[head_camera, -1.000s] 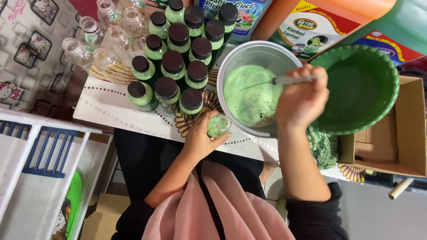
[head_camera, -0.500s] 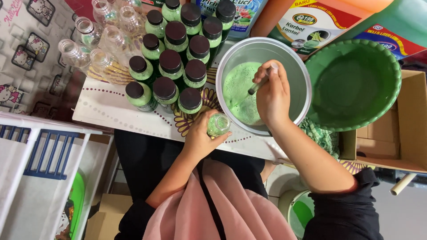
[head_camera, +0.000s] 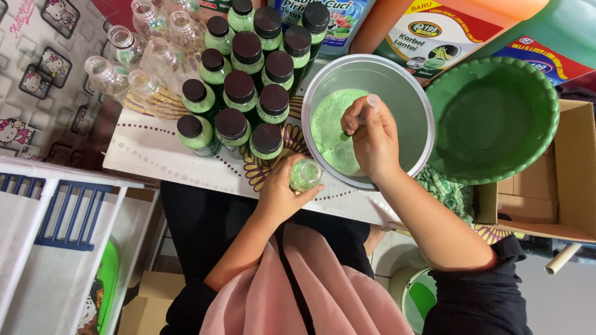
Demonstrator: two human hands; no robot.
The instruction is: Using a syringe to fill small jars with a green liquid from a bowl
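Green liquid, pale and foamy, fills the bottom of a round metal bowl (head_camera: 406, 93) standing on the patterned table top (head_camera: 149, 149). The right hand (head_camera: 372, 139) reaches down into this bowl with its fingers closed round the clear handle of a small scoop (head_camera: 370, 102) (the dipping end is hidden behind the fingers, so its shape cannot be made out). The left hand (head_camera: 279, 195) is wrapped round a small open bottle (head_camera: 305, 175), holding it upright at the near rim of the bowl, just touching or almost touching the metal; the bottle shows green inside its mouth.

Left of the bowl stands a tight cluster of filled bottles with dark brown caps (head_camera: 248, 87), each holding the same green liquid. Farther left lie several empty clear bottles (head_camera: 133, 59) without caps, tilted against one another. Right of the metal bowl sits a larger green plastic basin (head_camera: 496, 118), with its near edge resting over a brown cardboard box (head_camera: 559, 198). A green checked cloth (head_camera: 450, 192) shows between the basin and the right forearm. Large coloured refill pouches (head_camera: 434, 31) stand along the far side. A white wire rack (head_camera: 56, 229) fills the near left corner.
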